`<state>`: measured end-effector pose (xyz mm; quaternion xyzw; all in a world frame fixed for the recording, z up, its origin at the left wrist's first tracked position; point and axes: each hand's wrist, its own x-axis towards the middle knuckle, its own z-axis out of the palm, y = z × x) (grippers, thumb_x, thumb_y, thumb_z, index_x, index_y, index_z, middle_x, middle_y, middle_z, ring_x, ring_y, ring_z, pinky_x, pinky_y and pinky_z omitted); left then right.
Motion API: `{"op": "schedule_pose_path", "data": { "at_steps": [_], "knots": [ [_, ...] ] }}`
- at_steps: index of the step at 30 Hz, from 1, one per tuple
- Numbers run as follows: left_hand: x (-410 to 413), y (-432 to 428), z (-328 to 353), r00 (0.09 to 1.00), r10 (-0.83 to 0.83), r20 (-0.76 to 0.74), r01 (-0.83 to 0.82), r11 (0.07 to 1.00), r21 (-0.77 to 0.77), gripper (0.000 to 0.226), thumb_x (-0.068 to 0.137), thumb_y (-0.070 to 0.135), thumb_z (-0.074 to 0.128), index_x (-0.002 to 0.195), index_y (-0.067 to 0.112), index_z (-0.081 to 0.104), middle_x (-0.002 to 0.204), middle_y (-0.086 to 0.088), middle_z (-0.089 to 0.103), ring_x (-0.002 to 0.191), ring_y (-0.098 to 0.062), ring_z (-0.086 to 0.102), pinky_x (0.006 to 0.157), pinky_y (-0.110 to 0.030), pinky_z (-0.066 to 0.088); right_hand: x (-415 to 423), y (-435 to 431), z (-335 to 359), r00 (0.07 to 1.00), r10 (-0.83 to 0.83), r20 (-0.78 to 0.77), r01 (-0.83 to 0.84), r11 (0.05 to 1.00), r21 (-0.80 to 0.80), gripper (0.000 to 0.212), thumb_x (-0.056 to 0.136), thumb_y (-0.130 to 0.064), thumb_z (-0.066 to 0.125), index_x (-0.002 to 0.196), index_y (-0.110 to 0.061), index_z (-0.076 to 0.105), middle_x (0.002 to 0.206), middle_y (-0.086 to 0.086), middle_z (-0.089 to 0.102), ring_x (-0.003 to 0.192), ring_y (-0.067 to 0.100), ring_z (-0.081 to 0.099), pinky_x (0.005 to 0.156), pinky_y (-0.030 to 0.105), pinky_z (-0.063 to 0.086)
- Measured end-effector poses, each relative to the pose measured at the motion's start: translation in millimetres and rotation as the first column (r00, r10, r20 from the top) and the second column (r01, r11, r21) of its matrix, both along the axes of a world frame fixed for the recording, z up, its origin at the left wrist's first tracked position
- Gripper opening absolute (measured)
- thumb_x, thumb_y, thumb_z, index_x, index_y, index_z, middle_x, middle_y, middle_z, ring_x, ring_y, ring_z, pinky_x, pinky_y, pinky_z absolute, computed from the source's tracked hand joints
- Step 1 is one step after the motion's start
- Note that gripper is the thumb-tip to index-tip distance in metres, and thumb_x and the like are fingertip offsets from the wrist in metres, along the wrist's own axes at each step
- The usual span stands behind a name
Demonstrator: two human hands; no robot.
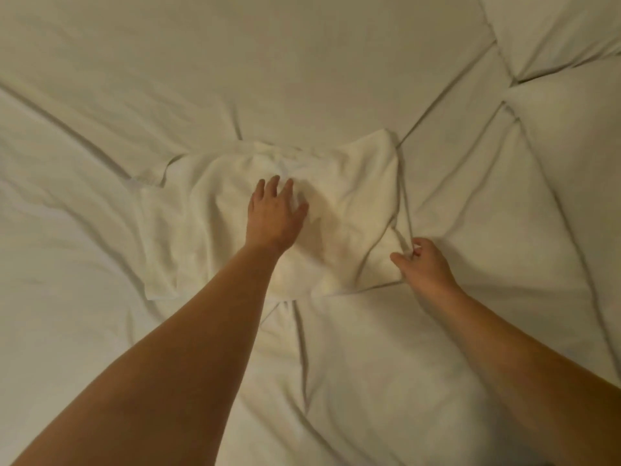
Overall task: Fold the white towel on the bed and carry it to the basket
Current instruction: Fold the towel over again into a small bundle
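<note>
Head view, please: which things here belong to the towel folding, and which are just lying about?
Job: white towel, left hand flat on it, right hand pinching its right edge, bed.
Lying about: pillows at upper right.

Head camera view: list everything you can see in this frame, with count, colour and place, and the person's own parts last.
white towel: 1, white, rumpled and partly doubled over, in the middle of the bed
bedcover: 1, cream-white, creased, fills the frame under the towel
pillows: 2 as far as can be told, cream-white, one in the upper right corner and one just below it at the right edge
left hand: 1, bare, fingers spread, rests flat on the towel's middle
right hand: 1, bare, pinches the towel's right edge near its nearer corner
</note>
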<state>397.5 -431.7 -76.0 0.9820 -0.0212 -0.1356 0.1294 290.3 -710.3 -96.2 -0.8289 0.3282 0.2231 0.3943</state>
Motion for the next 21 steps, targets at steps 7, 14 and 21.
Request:
{"op": "schedule_pose_path", "data": {
  "at_steps": [7, 14, 21],
  "knots": [
    [43, -106, -11, 0.99, -0.046, -0.136, 0.013, 0.972, -0.234, 0.059, 0.094, 0.053, 0.058, 0.145, 0.023, 0.051, 0.146, -0.012, 0.051, 0.131, -0.038, 0.052, 0.105, -0.049, 0.049, -1, -14, -8, 0.99, -0.143, 0.002, 0.14, 0.966, 0.217, 0.033, 0.078, -0.027, 0.083, 0.099, -0.008, 0.067, 0.082, 0.007, 0.072, 0.066, 0.019, 0.068, 0.053, 0.017, 0.05],
    [57, -196, -15, 0.988, -0.029, -0.152, 0.015, 0.996, -0.091, 0.071, 0.086, 0.063, 0.067, 0.138, 0.017, 0.05, 0.136, -0.01, 0.053, 0.128, -0.036, 0.045, 0.092, -0.049, 0.052, -11, -18, -3, 0.983, -0.171, 0.069, 0.145, 0.949, 0.282, 0.02, 0.078, -0.02, 0.08, 0.085, -0.007, 0.065, 0.072, 0.001, 0.069, 0.054, 0.004, 0.058, 0.049, 0.012, 0.042],
    [43, -236, -34, 0.99, 0.065, -0.122, -0.062, 0.998, 0.022, 0.081, 0.083, 0.041, 0.076, 0.147, 0.011, 0.036, 0.131, -0.011, 0.044, 0.115, -0.034, 0.055, 0.075, -0.037, 0.046, -19, -13, 5, 0.972, -0.188, 0.141, 0.14, 0.945, 0.294, 0.012, 0.078, -0.019, 0.075, 0.083, -0.022, 0.065, 0.075, -0.002, 0.07, 0.066, 0.01, 0.066, 0.057, 0.025, 0.05]
  ]
}}
